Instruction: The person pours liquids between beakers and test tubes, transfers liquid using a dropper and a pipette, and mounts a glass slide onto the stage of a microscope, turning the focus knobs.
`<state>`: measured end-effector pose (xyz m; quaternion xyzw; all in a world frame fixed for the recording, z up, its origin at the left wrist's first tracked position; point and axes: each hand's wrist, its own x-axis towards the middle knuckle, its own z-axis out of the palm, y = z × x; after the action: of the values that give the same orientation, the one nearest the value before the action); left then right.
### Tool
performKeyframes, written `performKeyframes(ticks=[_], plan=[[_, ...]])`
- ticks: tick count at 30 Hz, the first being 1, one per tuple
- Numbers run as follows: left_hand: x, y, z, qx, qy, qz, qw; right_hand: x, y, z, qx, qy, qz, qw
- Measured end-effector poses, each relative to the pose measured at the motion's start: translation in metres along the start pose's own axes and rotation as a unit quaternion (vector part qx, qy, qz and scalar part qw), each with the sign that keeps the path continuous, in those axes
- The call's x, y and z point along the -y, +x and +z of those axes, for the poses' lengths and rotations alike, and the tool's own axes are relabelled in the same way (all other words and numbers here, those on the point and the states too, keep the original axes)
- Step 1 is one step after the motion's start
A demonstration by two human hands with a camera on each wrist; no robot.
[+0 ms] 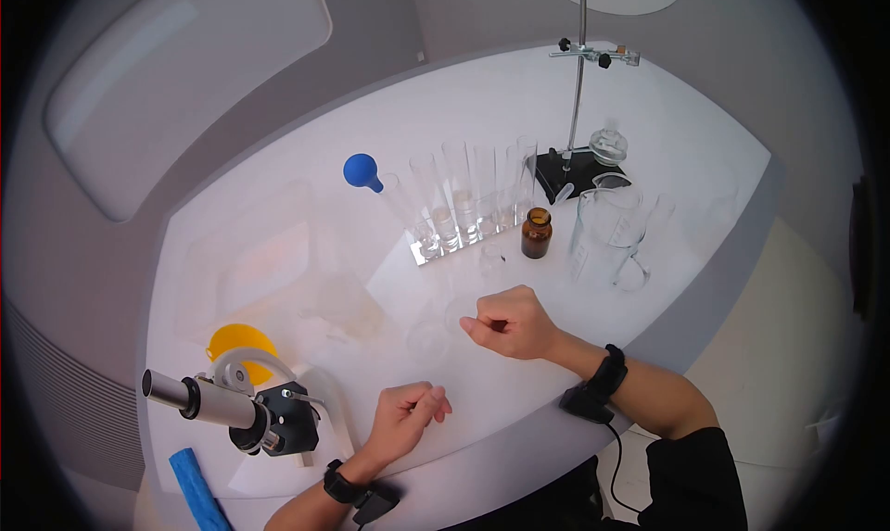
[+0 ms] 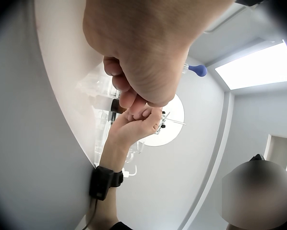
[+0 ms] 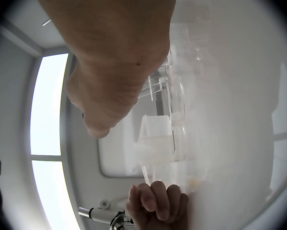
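Left hand (image 1: 405, 420) near table edge (image 1: 519, 443), right hand (image 1: 513, 324) apart

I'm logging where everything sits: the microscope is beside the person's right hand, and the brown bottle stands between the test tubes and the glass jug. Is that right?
Not quite: the head view shows the microscope beside the left hand. The brown bottle does stand between the test tubes and the glass jug.

The left hand (image 1: 408, 418) and right hand (image 1: 514, 322) are bare. Each wrist wears a black strap (image 1: 609, 370) carrying a boxy black module (image 1: 584, 405); a thin black cable (image 1: 619, 459) trails from the right one. A plain black sleeve (image 1: 695, 480) covers the right upper arm.
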<state>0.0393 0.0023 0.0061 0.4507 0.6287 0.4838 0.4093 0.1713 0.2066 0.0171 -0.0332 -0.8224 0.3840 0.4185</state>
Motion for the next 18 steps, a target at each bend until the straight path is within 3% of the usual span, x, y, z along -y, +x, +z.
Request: performKeyframes(ticks=[18], plan=[[-0.0020,0.0014,-0.0010,0.004,0.012,-0.004,1.000,0.0010,0.0003,0.0031,0.017,0.009,-0.012,1.000]])
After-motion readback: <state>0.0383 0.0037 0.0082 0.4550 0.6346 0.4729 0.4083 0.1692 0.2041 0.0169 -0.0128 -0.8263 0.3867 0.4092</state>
